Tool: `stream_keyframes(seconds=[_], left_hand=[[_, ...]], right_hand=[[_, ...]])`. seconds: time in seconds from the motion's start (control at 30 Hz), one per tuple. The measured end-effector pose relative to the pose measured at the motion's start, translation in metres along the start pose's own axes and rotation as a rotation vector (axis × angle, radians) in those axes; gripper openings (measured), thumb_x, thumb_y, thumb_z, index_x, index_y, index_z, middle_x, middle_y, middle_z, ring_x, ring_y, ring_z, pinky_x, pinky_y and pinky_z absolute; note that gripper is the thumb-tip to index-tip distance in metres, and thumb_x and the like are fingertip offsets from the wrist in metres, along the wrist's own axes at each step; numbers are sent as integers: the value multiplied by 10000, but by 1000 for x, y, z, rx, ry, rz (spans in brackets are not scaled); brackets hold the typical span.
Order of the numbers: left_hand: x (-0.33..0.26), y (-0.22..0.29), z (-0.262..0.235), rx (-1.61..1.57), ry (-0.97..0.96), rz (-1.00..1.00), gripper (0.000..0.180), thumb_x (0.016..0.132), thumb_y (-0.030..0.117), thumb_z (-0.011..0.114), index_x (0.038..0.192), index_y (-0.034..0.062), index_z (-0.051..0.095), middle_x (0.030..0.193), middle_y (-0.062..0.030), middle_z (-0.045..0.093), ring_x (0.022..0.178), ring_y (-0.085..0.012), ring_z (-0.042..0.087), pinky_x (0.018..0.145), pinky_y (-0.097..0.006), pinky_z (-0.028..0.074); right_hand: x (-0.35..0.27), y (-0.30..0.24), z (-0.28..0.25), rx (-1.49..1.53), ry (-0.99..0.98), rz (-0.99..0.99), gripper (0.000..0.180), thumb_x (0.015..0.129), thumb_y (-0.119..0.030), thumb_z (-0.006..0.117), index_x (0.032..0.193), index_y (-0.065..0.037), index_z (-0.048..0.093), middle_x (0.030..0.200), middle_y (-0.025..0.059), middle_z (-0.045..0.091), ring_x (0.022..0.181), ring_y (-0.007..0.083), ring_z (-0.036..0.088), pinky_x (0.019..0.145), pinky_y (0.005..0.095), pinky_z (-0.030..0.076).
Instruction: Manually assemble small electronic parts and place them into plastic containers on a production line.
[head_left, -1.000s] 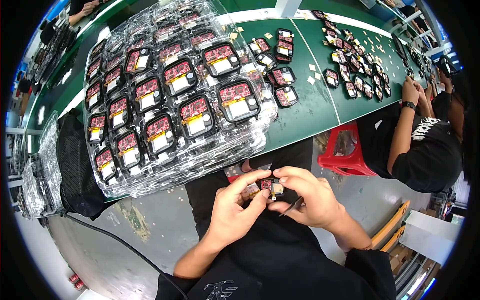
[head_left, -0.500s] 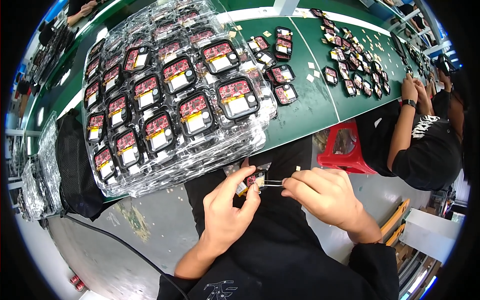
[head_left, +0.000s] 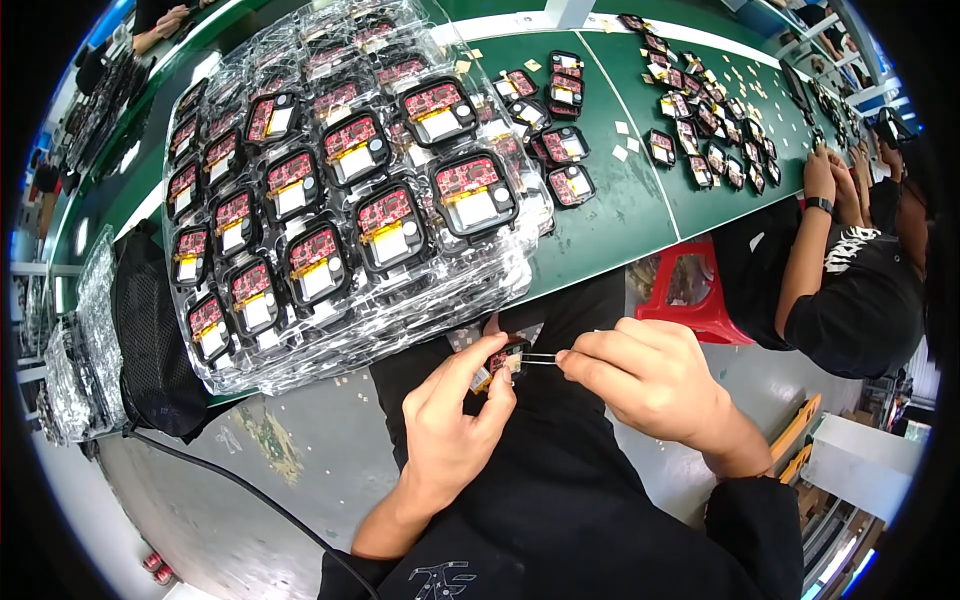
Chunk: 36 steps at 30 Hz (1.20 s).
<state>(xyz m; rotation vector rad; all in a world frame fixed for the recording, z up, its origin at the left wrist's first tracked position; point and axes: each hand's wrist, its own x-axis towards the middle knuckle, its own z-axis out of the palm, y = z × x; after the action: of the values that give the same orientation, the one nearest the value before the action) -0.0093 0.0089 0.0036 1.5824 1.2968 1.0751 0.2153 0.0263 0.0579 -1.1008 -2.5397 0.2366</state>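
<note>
Left hand (head_left: 450,420) pinches a small black-framed red circuit module (head_left: 503,358) over the lap; right hand (head_left: 645,375) grips thin metal tweezers (head_left: 538,358) touching it. Seemingly mid-fitting; next calls for steady, precise placement.

I see a long green desk (head_left: 640,215) over a grey concrete floor (head_left: 300,450). A red stool (head_left: 690,295) stands beneath it.

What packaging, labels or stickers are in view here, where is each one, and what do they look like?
Clear plastic trays: stacked on the green table, holding rows of black modules with red boards.
Pale labels: rectangular, one on each module.
Loose modules: right of the trays.
Small pale paper squares: scattered on the table.
Small module: in left hand; right hand holds tweezers.
</note>
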Motion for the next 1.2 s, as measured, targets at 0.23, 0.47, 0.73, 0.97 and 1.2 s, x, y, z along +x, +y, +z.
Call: stream_keyframes(seconds=[0.23,0.47,0.73,0.97,1.2], left_hand=[[-2,-2,-1,-7,-19,-33,317,899,-68,728,1215,-48,702,947,-101,742,815,-79,655,699,-239,533],[-4,-4,-2,-18,-15,-37,320,910,-74,724,1227,-47,697,947,-96,742,806,-77,653,690,-233,531],[-5,-3,-3,2,-7,-68,316,916,-71,725,1231,-48,697,920,-83,734,785,-68,644,674,-230,524],[-5,-5,-1,-15,3,-41,320,914,-73,725,1231,-46,699,918,-82,734,775,-65,636,660,-233,518],[-5,-1,-2,17,-11,-57,331,894,-76,733,1222,-45,698,976,-141,749,834,-151,704,731,-276,556]], right_hand=[[-1,11,2,154,32,25,259,720,-115,760,975,-73,745,959,30,695,717,157,628,561,300,527],[2,3,3,32,22,-12,259,719,-113,762,974,-71,743,948,25,690,721,155,621,570,294,531],[-3,11,8,200,23,26,261,709,-100,787,968,-90,753,959,12,700,708,161,617,564,294,530],[1,3,6,17,60,-36,250,712,-107,768,957,-61,745,952,18,685,717,141,618,561,279,522],[-1,7,9,185,2,58,210,762,-100,776,969,-76,751,937,21,699,706,172,640,557,300,529]])
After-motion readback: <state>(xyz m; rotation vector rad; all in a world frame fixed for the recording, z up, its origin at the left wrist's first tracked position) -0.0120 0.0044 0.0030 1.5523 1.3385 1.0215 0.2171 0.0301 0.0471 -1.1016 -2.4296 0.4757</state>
